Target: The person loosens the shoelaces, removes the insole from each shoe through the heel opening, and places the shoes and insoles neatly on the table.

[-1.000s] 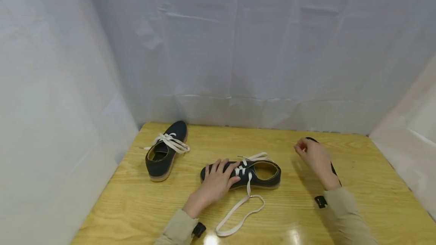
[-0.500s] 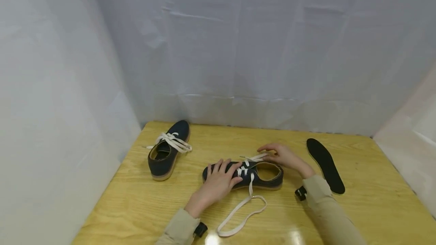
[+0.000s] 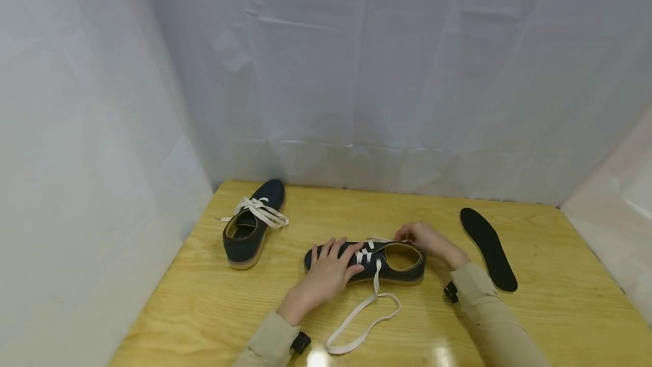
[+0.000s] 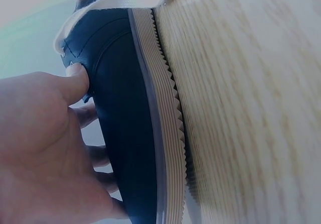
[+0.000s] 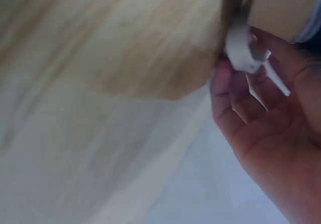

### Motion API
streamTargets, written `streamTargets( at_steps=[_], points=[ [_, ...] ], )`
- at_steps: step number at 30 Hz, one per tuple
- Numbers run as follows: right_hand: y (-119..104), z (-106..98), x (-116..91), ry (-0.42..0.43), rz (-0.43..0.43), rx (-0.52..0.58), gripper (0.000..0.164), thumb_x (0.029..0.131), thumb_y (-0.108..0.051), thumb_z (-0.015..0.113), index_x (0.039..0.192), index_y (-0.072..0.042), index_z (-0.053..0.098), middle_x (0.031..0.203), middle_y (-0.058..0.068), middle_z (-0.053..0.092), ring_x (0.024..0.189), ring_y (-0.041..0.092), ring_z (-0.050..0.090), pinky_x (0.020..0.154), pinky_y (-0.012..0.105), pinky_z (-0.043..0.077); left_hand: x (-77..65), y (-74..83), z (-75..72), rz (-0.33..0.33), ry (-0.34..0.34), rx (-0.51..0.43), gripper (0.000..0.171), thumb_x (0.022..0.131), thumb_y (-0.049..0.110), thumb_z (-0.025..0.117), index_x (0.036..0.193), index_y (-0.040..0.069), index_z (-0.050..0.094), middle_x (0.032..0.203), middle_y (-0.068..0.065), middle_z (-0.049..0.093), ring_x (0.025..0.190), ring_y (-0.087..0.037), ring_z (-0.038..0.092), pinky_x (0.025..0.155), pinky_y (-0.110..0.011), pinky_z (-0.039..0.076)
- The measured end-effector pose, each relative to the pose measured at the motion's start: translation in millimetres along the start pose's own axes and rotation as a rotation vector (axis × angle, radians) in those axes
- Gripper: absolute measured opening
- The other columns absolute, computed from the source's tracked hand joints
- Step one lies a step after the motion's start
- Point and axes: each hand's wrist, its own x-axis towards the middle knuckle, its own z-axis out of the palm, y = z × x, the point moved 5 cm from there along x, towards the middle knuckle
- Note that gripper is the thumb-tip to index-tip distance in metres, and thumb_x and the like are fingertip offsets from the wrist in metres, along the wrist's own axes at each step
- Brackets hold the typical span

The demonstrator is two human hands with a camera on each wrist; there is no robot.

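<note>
A navy lace-up shoe (image 3: 393, 274) with a tan sole lies sideways on the wooden table, toe to the left. Across its toe and top rests my left hand (image 3: 327, 277), fingers spread, with the thumb on the near side by the eyelets in the left wrist view. At the shoe's far side, close to the opening, my right hand (image 3: 427, 238) pinches a white shoelace (image 5: 239, 48). The lace hangs between curled fingers in the right wrist view. A loop of the other lace end (image 3: 341, 350) lies on the table in front of the shoe.
A second navy shoe (image 3: 243, 251) stands at the back left, its white laces draped over its opening. To the right lies a black insole (image 3: 490, 251), beside my right sleeve. White sheeting (image 3: 356, 72) encloses the table's back and sides.
My right hand has moved left from above the insole to the shoe's far side and taken the white lace there, drawing it in close. The left hand stays on the shoe.
</note>
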Motion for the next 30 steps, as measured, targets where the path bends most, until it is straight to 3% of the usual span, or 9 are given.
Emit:
streamTargets(
  at_steps=[5,9,12,14,17,20,24,27,30],
  points=[
    [2,-1,-4,-0.06,0.099,-0.024,0.014,0.094,0.004,0.061,0.097,0.0,0.074,0.088,0.006,0.072,0.079,0.015,0.065,0.071,0.035,0.055,-0.2,-2.5,-4.8,-0.005,-0.013,-0.013,0.056,0.106,0.044,0.047,0.156,0.021,0.041,0.16,-0.021,0.033,0.149,-0.047,0.025,0.115,-0.072,0.019],
    [1,-2,-8,-0.052,0.181,0.082,0.011,0.104,-0.009,0.055,0.104,-0.001,0.063,0.095,0.008,0.069,0.078,0.013,0.06,0.068,0.035,0.051,-8.9,2.4,-23.4,-0.006,0.092,0.089,0.054,0.103,0.04,0.057,0.148,0.012,0.05,0.149,-0.022,0.046,0.141,-0.042,0.04,0.114,-0.058,0.034],
    [-5,-9,-13,0.001,0.192,0.212,0.015,0.107,-0.012,0.052,0.114,0.001,0.054,0.103,0.016,0.071,0.079,0.015,0.063,0.068,0.038,0.054,-22.3,12.5,-42.2,0.011,0.227,0.196,0.033,0.1,0.036,0.065,0.118,0.009,0.066,0.116,-0.012,0.065,0.109,-0.03,0.061,0.091,-0.041,0.052],
    [-11,-16,-16,0.063,0.187,0.251,0.022,0.107,-0.009,0.05,0.125,0.004,0.051,0.107,0.02,0.072,0.081,0.018,0.067,0.071,0.044,0.057,-31.7,20.3,-49.6,0.038,0.269,0.25,0.022,0.097,0.035,0.068,0.095,0.013,0.067,0.09,-0.002,0.064,0.083,-0.02,0.061,0.07,-0.032,0.052],
    [-19,-26,-20,0.127,0.165,0.261,0.035,0.107,-0.006,0.05,0.141,0.004,0.049,0.11,0.02,0.071,0.088,0.023,0.071,0.076,0.049,0.058,-43.2,29.7,-45.8,0.089,0.201,0.264,0.026,0.094,0.038,0.071,0.081,0.017,0.065,0.073,0.006,0.058,0.063,-0.011,0.055,0.053,-0.025,0.044],
    [-25,-27,-24,0.117,0.141,0.215,0.039,0.107,-0.009,0.051,0.145,-0.003,0.053,0.113,0.014,0.073,0.089,0.02,0.07,0.069,0.04,0.056,-51.2,34.8,-27.0,0.119,0.005,0.246,0.03,0.09,0.046,0.074,0.085,0.018,0.066,0.073,0.009,0.056,0.062,-0.007,0.054,0.051,-0.025,0.042],
    [-27,-21,-26,0.029,0.119,0.12,0.034,0.108,-0.01,0.049,0.139,-0.003,0.062,0.092,0.006,0.07,0.059,0.006,0.048,0.054,0.028,0.038,-57.4,38.9,1.1,0.142,-0.192,0.212,0.039,0.079,0.052,0.082,0.089,0.02,0.062,0.073,0.012,0.048,0.061,-0.005,0.044,0.052,-0.024,0.037],
    [-26,-17,-29,-0.03,0.105,0.127,0.031,0.106,-0.001,0.045,0.128,0.002,0.066,0.08,0.009,0.061,0.053,0.004,0.033,0.053,0.026,0.034,-56.0,43.0,15.1,0.179,-0.202,0.2,0.034,0.078,0.042,0.086,0.083,0.021,0.059,0.07,0.014,0.045,0.059,-0.003,0.041,0.052,-0.021,0.035],
    [-26,-15,-33,-0.075,0.065,0.161,0.037,0.097,0.013,0.043,0.125,0.004,0.066,0.09,0.015,0.065,0.061,0.004,0.04,0.057,0.026,0.036,-52.0,45.2,22.4,0.197,-0.184,0.188,0.025,0.083,0.028,0.084,0.078,0.021,0.061,0.067,0.015,0.049,0.059,-0.001,0.043,0.053,-0.019,0.037]
  ],
)
